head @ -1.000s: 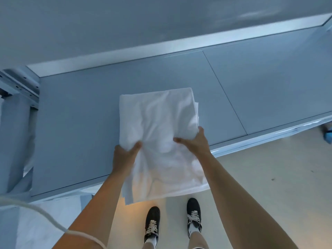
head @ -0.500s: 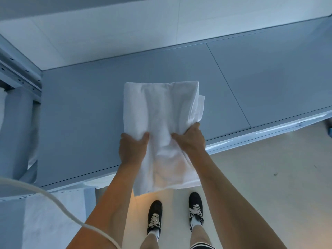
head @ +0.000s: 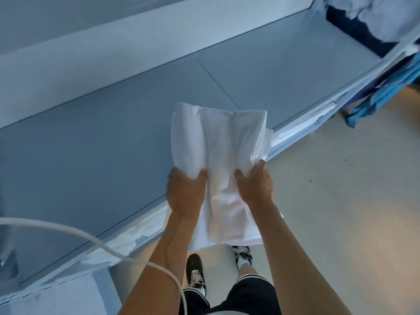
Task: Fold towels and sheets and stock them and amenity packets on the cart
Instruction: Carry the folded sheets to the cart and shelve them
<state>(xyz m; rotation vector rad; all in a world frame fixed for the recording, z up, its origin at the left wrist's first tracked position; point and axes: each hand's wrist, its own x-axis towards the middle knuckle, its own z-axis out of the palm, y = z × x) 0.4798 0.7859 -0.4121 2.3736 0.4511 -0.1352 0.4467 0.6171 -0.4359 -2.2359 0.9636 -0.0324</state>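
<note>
Two hands are gripping one folded white sheet (head: 218,155) at its middle, left hand (head: 185,192) clamped on the left side with thumb on top and fingers curled under, right hand (head: 254,181) clamped on the right side the same way. Sheet is lying partly over the front edge of the shelf (head: 91,155): far half is sitting over the grey-blue shelf surface, near half is hanging off past the front rim (head: 302,130) and drooping down toward the floor (head: 341,212). Whether the far half is touching the shelf or hovering just above, cannot tell. Shelf is running wide and flat to both sides of the sheet, with a thin seam line (head: 216,80) crossing it beyond the sheet's far edge. Back wall (head: 113,53) is rising pale along the far side, well apart from the sheet. At the shelf's right end a dark bin (head: 354,26) with white crumpled cloth is sitting, and blue fabric (head: 386,92) is hanging below it, both well apart from the hands. Sheet is looking thick, several layers showing at its right edge, soft creases running lengthwise, slightly pinched between the hands. White cord (head: 91,239) is curving across the lower left, passing in front of the left forearm. Black shoes (head: 195,273) are showing on the floor under the sheet's hanging end.
</note>
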